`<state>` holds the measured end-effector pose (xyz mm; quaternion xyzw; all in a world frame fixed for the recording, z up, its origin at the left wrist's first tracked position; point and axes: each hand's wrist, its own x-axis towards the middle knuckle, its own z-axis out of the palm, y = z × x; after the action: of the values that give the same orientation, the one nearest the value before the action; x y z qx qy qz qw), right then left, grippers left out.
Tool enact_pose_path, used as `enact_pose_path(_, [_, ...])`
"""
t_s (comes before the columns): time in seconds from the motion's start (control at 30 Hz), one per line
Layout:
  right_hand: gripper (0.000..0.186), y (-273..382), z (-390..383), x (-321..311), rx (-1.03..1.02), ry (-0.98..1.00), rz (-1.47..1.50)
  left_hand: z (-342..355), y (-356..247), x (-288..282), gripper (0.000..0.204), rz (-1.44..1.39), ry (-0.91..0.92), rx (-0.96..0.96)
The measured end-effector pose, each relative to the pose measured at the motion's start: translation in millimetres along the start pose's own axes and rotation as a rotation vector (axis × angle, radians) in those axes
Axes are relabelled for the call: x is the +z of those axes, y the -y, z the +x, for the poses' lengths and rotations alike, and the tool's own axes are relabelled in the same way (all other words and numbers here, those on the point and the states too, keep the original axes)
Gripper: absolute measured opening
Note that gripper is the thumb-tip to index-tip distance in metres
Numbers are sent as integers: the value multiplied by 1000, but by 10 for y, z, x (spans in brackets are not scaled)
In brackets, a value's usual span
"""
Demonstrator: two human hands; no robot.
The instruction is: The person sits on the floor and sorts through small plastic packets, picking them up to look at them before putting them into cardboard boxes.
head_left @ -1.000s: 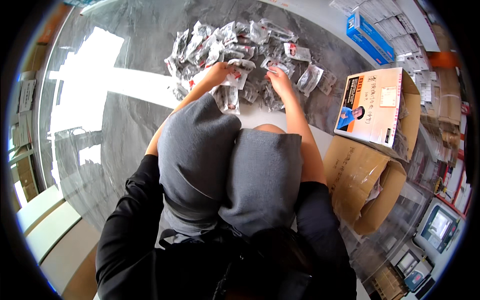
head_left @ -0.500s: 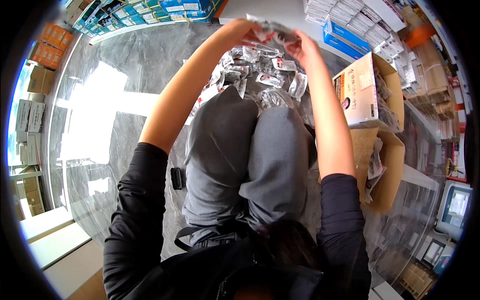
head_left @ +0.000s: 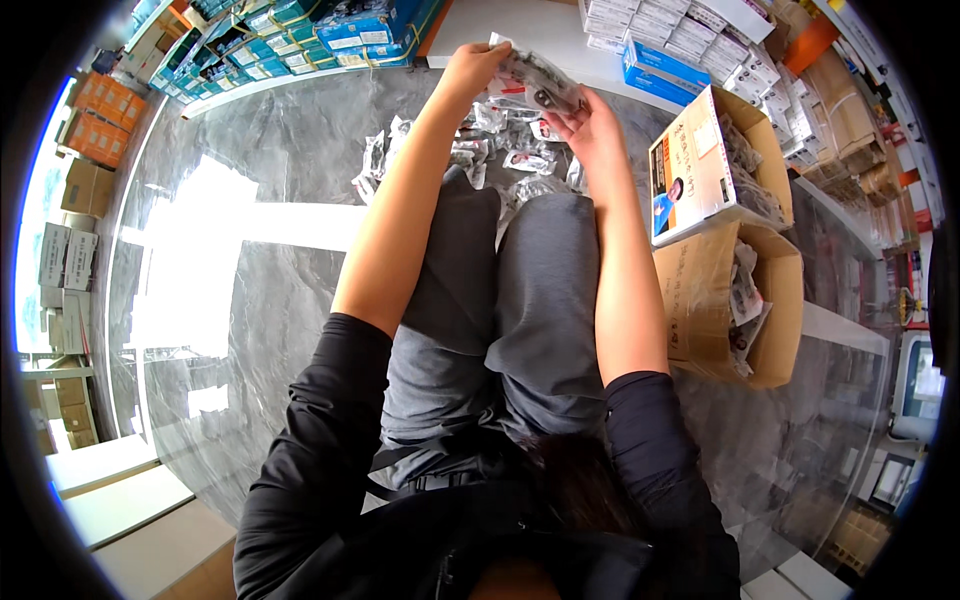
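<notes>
A clear plastic packet (head_left: 540, 80) with dark parts and a bit of red inside is stretched between my two hands, above a heap of similar packets. My left hand (head_left: 477, 68) pinches its upper left end between thumb and fingers. At the lower right end, my right hand (head_left: 592, 125) grips the packet's edge, its thumb on top and some fingers spread beneath. On the floor in front of my knees lie several more packets (head_left: 528, 162), loosely scattered; my forearms and knees hide part of the heap.
Two open cardboard boxes stand at my right, the farther box (head_left: 690, 165) and the nearer box (head_left: 700, 300), both containing packets. Blue cartons (head_left: 365, 30) are stacked at the far left, with white boxes (head_left: 650, 30) and a blue box (head_left: 665, 68) at the far right.
The packet, blurred before, is now steadier and tilted with its right end lower. My right hand has moved slightly down. The whole view has shifted a little.
</notes>
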<state>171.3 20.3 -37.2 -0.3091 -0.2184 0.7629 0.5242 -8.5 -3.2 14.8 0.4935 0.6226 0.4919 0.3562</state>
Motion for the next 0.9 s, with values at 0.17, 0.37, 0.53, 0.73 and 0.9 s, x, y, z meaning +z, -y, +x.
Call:
enact_pose_path(0.17, [22,80,-23,23,-30,95,62,18,47,-28,34,-264,22,15])
enact_pose_path(0.37, [21,61,113,-110,-13,-35,-78,73,151,-50,34,-300,119,-74])
enact_pose_path(0.53, [20,62,96,-71,-8,-20,-136,157,275,-43,30,-318,41,-48])
enact_pose_path(0.73, [18,15,167,-105,3,-44,-178,133,178,-54,32,-277,98,23])
enact_pose_path(0.9, [21,17,181,-140,59,-26,-207,107,186,-60,33,-286,115,53])
